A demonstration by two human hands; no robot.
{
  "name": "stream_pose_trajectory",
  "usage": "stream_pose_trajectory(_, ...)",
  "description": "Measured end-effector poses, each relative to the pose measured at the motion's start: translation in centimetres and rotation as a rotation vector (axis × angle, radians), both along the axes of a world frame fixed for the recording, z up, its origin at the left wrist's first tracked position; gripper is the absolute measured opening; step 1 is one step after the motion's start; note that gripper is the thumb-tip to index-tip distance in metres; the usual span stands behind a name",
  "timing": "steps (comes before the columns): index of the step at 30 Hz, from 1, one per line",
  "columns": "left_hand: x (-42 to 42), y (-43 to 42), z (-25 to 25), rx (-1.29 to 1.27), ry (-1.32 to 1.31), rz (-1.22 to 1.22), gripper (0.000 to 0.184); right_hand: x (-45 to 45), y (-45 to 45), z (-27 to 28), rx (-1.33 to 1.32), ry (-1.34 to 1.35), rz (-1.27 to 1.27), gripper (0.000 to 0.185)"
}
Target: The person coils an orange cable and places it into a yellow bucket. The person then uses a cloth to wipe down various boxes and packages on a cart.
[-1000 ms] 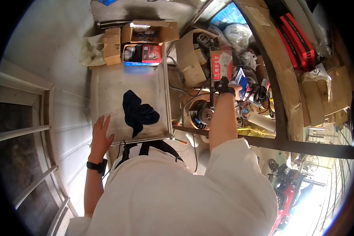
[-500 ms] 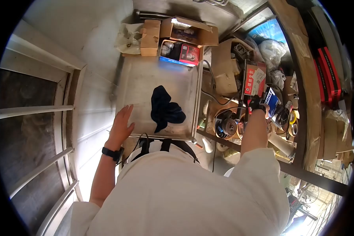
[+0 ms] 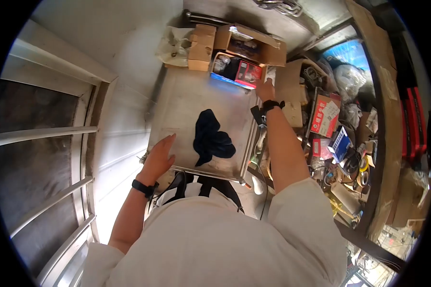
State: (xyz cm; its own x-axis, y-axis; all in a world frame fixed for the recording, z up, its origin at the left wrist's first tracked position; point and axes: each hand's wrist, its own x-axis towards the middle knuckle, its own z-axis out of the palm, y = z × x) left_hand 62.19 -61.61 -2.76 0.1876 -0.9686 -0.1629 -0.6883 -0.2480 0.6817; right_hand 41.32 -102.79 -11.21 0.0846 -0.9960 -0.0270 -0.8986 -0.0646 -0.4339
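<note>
My left hand [image 3: 159, 160] rests with its fingers stretched out at the near left edge of the metal tray table [image 3: 177, 103]. A dark blue cloth [image 3: 213, 138] lies crumpled on the tray, apart from both hands. My right hand [image 3: 266, 90] is at the tray's far right side, beside the right end of an open box with a blue front [image 3: 232, 82]. Inside that box is a small red box [image 3: 248, 73]. The right fingers are bent and partly hidden, and whether they grip the box edge is not clear. A black strap [image 3: 271, 105] is on the right wrist.
Open cardboard boxes [image 3: 251, 45] and a plastic bag [image 3: 174, 48] stand at the tray's far end. To the right, a cluttered shelf holds a red-and-white box [image 3: 325, 115], a blue-and-white box [image 3: 340, 143] and tape rolls [image 3: 363, 178]. A barred window [image 3: 43, 134] is on the left.
My right hand has moved from the shelf clutter on the right, leftward and away from me, to the boxes on the tray. My left hand stays at the tray edge; the view has shifted slightly.
</note>
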Motion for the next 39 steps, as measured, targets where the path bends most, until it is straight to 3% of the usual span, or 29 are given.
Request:
stream_pose_trajectory(4, 0.0, 1.1, 1.3, 0.107, 0.043, 0.106, 0.066, -0.4, -3.6, -2.7, 0.057, 0.498, 0.49, 0.034)
stream_pose_trajectory(6, 0.4, 2.3, 0.6, 0.116, 0.01, 0.118, 0.065, -0.4, -3.0, -3.7, 0.068, 0.2, 0.1, 0.029)
stream_pose_trajectory(7, 0.4, 2.8, 0.5, 0.134, 0.006, 0.133, 0.065, -0.5, -2.3, -3.4, 0.016, 0.133, 0.128, 0.035)
stream_pose_trajectory(10, 0.2, 3.7, 0.3, 0.154, 0.026, 0.181, 0.065, -0.4, -1.9, -4.7, -0.011, 0.157, 0.181, 0.023)
stream_pose_trajectory(13, 0.1, 3.9, -0.3, 0.149, 0.025, 0.179, 0.065, -0.1, 1.5, -5.2, -0.045, 0.057, 0.173, 0.026)
stream_pose_trajectory(17, 0.0, 2.2, -0.1, 0.161, 0.059, 0.16, 0.066, -0.6, 7.0, -5.9, 0.212, -0.198, 0.041, 0.031)
stream_pose_trajectory(20, 0.1, 0.6, 0.5, 0.128, 0.069, 0.147, 0.064, -1.2, 11.1, -9.3, 0.157, -0.33, 0.062, 0.032)
stream_pose_trajectory(22, 0.2, -0.1, 0.2, 0.084, 0.046, 0.12, 0.063, -1.0, 13.6, -8.7, 0.184, -0.421, 0.057, 0.033)
stream_pose_trajectory(24, 0.0, -0.4, 0.2, 0.067, 0.05, 0.102, 0.061, -0.5, 16.5, -3.7, 0.327, -0.522, 0.002, 0.03)
stream_pose_trajectory(25, 0.0, -0.6, 0.3, 0.069, 0.065, 0.099, 0.061, -0.7, 17.3, -3.7, 0.406, -0.599, -0.05, 0.029)
stream_pose_trajectory(31, -0.5, -0.7, 0.1, 0.091, 0.068, 0.051, 0.062, -3.9, 21.1, -1.4, 0.574, -0.699, -0.159, 0.031)
stream_pose_trajectory(34, -0.6, -0.4, -0.4, 0.119, 0.081, 0.045, 0.062, -5.8, 20.6, 0.9, 0.731, -0.414, -0.129, 0.028)
stream_pose_trajectory(37, -0.6, -0.6, -0.5, 0.115, 0.09, 0.019, 0.061, -4.3, 21.3, 3.5, -0.163, -0.016, 0.036, 0.032)
stream_pose_trajectory(39, -0.7, -0.7, -0.7, 0.11, 0.091, -0.003, 0.06, -1.6, 20.0, 6.6, -0.107, -0.001, 0.223, 0.056)
